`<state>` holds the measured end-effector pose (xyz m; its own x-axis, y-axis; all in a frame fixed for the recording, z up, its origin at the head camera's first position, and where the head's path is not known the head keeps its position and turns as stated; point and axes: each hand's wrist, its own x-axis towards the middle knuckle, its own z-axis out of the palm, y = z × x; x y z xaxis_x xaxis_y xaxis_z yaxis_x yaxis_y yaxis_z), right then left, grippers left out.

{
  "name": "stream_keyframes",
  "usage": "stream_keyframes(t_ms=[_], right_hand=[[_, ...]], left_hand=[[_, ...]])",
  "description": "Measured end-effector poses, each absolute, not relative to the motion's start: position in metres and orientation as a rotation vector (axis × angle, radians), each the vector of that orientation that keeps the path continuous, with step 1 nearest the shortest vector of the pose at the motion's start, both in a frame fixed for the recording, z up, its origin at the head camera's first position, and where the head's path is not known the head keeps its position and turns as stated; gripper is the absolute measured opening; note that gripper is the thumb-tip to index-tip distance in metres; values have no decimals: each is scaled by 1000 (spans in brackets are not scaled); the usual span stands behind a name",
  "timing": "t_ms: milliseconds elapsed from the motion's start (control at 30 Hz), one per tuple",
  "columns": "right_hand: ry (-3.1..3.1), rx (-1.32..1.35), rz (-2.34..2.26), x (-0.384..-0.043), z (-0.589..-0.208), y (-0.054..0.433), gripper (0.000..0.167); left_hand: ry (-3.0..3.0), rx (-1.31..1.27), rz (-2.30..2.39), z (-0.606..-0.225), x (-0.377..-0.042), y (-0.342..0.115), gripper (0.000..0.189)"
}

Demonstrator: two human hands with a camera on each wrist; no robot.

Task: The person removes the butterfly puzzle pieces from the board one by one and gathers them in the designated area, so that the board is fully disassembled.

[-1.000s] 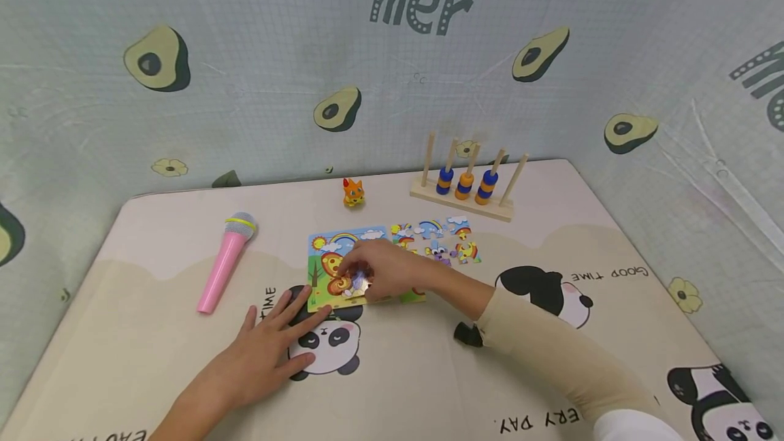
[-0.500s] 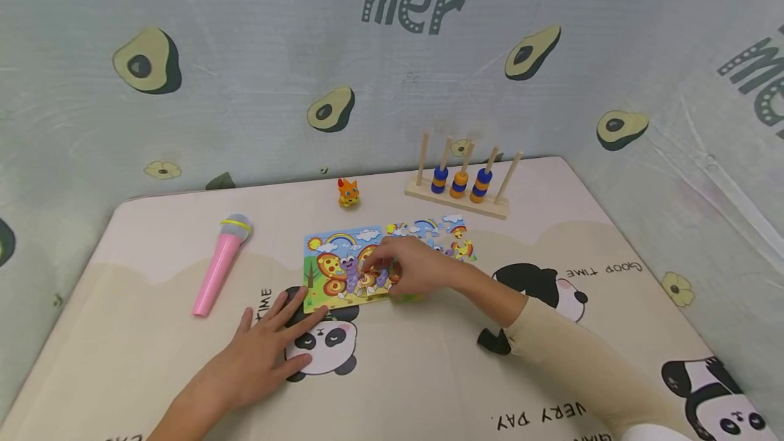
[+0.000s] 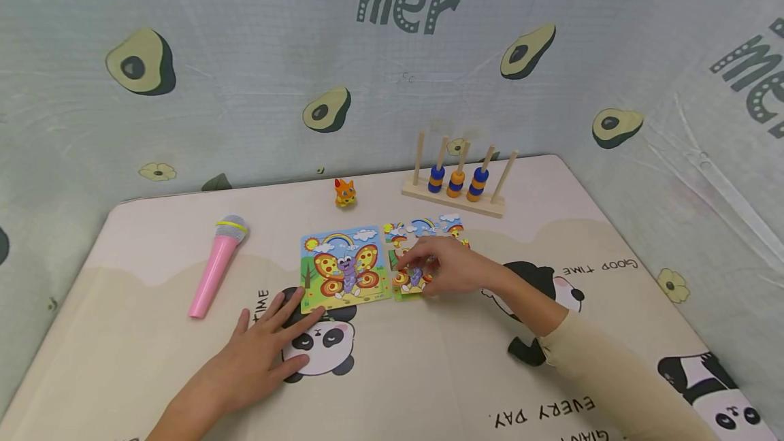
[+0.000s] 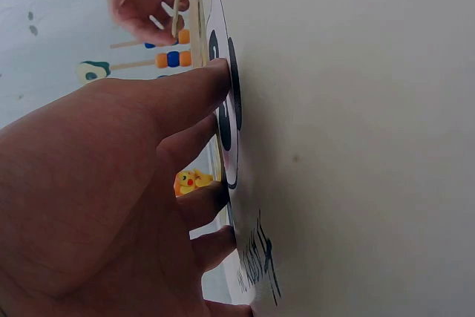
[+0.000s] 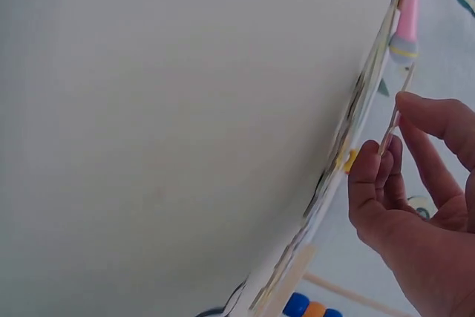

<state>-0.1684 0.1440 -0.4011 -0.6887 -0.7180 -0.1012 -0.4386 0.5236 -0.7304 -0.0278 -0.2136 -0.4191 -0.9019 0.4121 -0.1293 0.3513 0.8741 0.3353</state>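
Observation:
A butterfly picture board [image 3: 346, 240] lies flat mid-table. My left hand [image 3: 260, 359] rests on the tabletop with fingers spread, its fingertips at the board's lower left corner. To the right of that picture lies a second section with loose jigsaw pieces [image 3: 424, 225], partly covered by my right hand [image 3: 453, 265]. Between thumb and fingers, the right hand pinches a thin jigsaw piece [image 3: 414, 279] with part of a butterfly printed on it. Edge-on, this held piece [image 5: 390, 128] shows in the right wrist view, raised above the table. The left wrist view also shows the piece [image 4: 177, 12].
A pink toy microphone [image 3: 217, 267] lies on the left. Farther back are a small orange animal figure [image 3: 346, 193] and a wooden peg stand [image 3: 453, 201] with blue and orange beads. Hanging printed cloth [image 3: 245, 87] borders the table behind.
My right hand has moved right with the jigsaw piece, from over the butterfly picture to over the loose-piece section, uncovering the picture. The left hand has stayed put; the head view shifted slightly.

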Motion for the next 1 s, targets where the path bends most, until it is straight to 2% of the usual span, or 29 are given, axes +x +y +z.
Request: stream_keyframes(t_ms=[433,1000], right_hand=[[2413,-915,-941,-162,-401,171,50],[2479,-962,-786,-162,-403,175,51]], left_hand=[[2879,588,470,-419,-26,-215,66],[2868,582,481,-419,-26,-214,66]])
